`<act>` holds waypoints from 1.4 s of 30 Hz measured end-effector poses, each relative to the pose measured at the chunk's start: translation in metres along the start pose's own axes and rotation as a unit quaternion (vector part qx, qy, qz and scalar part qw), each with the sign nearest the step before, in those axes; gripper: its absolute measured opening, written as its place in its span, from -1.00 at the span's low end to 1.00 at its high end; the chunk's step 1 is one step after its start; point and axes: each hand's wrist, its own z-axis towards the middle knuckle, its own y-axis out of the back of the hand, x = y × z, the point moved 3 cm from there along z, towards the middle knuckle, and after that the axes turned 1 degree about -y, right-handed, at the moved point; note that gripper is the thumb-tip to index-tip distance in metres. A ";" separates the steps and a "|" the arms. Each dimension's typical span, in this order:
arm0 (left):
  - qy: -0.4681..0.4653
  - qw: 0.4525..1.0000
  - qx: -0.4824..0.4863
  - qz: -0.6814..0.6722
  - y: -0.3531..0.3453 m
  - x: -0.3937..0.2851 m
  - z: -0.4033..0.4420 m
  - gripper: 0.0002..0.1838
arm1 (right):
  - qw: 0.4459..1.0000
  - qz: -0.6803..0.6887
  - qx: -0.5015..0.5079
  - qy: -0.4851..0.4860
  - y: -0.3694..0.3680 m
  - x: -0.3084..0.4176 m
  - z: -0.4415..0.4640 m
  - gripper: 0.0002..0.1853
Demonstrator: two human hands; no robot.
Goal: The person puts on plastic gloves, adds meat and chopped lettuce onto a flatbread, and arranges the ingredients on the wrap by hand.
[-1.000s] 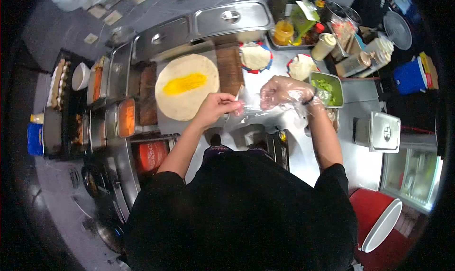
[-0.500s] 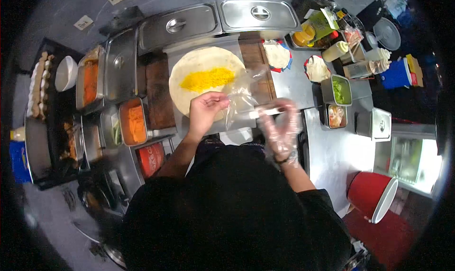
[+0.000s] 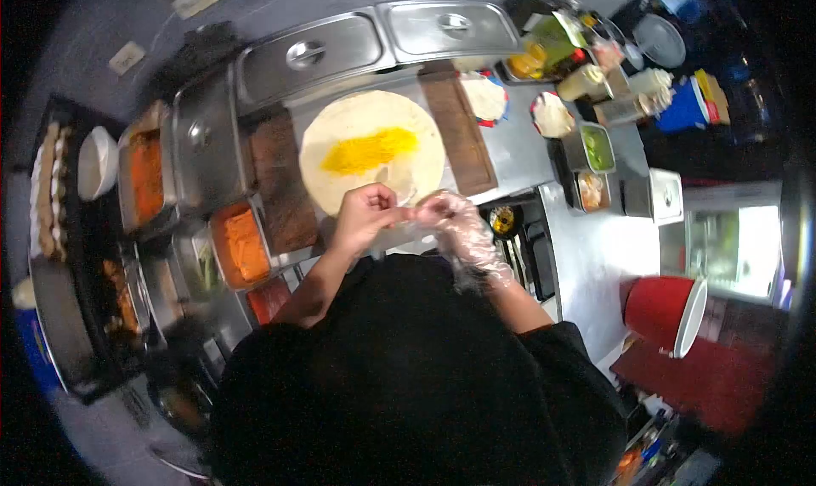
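My bare left hand (image 3: 367, 218) is closed in a pinch on a thin clear plastic glove (image 3: 398, 187), which is hard to see against the flatbread behind it. My right hand (image 3: 455, 231) wears a clear plastic glove of its own. Its fingers are also pinched, meeting the left fingertips at the loose glove. Just beyond both hands lies a large round tortilla (image 3: 340, 116), flat on paper over a wooden board (image 3: 459, 133). A band of yellow grated filling (image 3: 370, 150), perhaps cheese, runs across the tortilla's middle.
Lidded steel pans (image 3: 306, 54) line the back. To the left are a tub of orange shreds (image 3: 245, 244) and a tray of eggs (image 3: 58, 189). Rightward stand a pan of green pieces (image 3: 597, 146), squeeze bottles (image 3: 582, 81) and a red bucket (image 3: 667, 316). An open drawer (image 3: 518, 240) shows utensils.
My right hand has moved left to meet my left hand at the loose glove. A drawer with utensils now shows where the right hand was. The whole view has tilted slightly.
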 end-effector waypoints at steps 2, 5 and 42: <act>-0.005 1.000 -0.011 0.016 0.006 0.005 -0.001 -0.81 | 0.996 0.070 -0.043 -0.013 -0.003 0.007 0.001 -0.87; -0.078 0.994 -0.071 0.020 0.020 0.016 -0.004 -0.81 | 0.974 0.214 -0.045 -0.061 0.005 -0.006 0.004 -0.78; -0.216 0.884 -0.159 -0.383 -0.086 0.038 -0.081 -0.16 | 0.672 -0.216 0.386 0.594 -0.017 0.029 -0.039 -0.72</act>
